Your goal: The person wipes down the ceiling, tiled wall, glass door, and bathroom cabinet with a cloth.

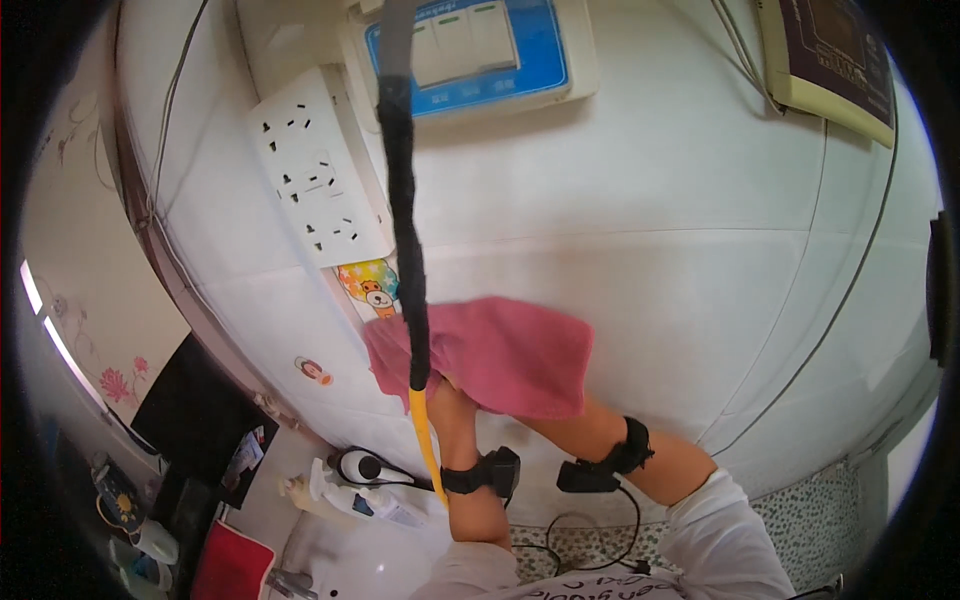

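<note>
Pink cloth [510,350] covers fingers of left hand [452,408] and right hand [562,428], both reaching up behind its lower edge. Fingers hidden; can't tell if gripping or loose. White socket panel [318,172] above-left of fingers, tiled wall [680,300] beyond.

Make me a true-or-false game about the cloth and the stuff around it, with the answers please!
1. The cloth is pink. True.
2. The cloth is lying on the floor. False: it is up by the white tiled wall.
3. Both forearms wear black straps. True.
4. The right hand's fingers show clearly. False: the cloth hides them.
5. The socket panel is black. False: it is white.
</note>
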### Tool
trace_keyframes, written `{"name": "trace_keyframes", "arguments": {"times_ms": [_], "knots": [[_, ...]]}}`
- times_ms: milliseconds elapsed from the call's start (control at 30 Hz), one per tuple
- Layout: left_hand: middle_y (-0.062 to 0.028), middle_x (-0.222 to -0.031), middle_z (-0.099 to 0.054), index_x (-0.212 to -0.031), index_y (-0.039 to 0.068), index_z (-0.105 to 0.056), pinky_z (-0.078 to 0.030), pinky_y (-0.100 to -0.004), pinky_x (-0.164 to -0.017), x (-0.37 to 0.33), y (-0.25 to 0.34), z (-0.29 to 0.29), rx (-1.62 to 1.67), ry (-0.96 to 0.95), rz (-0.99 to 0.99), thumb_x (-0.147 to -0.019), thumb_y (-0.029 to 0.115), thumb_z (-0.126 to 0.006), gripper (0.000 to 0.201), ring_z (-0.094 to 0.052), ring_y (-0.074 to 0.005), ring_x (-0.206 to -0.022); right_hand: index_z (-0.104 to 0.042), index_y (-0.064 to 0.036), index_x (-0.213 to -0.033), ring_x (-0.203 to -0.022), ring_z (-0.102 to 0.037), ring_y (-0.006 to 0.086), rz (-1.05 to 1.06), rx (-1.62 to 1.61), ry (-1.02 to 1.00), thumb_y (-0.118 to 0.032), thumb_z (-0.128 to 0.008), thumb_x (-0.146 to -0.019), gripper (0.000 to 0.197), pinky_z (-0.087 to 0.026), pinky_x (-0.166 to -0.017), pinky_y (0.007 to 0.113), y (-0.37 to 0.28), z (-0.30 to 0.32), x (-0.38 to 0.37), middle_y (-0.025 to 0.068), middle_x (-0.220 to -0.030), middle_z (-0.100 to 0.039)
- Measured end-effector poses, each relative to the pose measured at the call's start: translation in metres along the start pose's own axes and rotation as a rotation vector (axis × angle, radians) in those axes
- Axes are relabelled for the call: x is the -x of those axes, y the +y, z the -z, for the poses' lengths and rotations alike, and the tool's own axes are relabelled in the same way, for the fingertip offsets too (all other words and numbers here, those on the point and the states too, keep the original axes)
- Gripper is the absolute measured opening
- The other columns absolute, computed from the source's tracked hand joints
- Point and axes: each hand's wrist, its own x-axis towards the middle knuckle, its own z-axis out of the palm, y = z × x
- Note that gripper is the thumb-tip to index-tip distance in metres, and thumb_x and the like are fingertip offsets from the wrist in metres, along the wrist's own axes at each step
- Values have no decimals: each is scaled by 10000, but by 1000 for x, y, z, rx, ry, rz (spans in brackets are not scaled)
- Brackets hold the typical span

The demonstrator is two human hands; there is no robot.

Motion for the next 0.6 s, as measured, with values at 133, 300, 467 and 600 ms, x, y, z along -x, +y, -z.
{"name": "trace_keyframes", "arguments": {"times_ms": [133, 300, 467, 600], "knots": [[-124, -1131, -380, -1133, 9, -339, -277, -301, -858, 46, -6, -2, 173, -48, 102, -814, 300, -385, 435, -358, -246, -1045, -368, -43, -1115, -973, -448, 201, -294, -627, 33, -198, -403, -814, 340, -365, -830, 294, 17, -1, 38, 92, -1090, -440], [-111, -1213, -301, -1187, 13, -273, -234, -294, -904, 67, -8, -26, 555, 26, 281, -808, 303, -414, 498, -295, -223, -1107, -336, -36, -1145, -1024, -419, 212, -839, -1515, 85, -265, -335, -837, 384, -339, -878, 322, -16, 37, 13, 94, -1133, -413], [-188, -1028, -470, -1035, -45, -419, -308, -323, -833, -17, 51, -15, 205, 6, 140, -797, 153, -371, 313, -438, -293, -964, -346, -31, -1141, -1014, -428, 209, -451, -1478, -35, -268, -339, -838, 384, -358, -858, 327, -28, 84, -36, 102, -1128, -417], [-130, -1085, -439, -1069, -14, -398, -336, -318, -819, -9, 58, -35, 202, -188, 77, -815, 172, -377, 315, -441, -237, -946, -358, -17, -1127, -1018, -424, 234, -407, -1276, 96, -232, -350, -836, 362, -359, -848, 340, -22, 110, -29, 118, -1114, -425]]}}
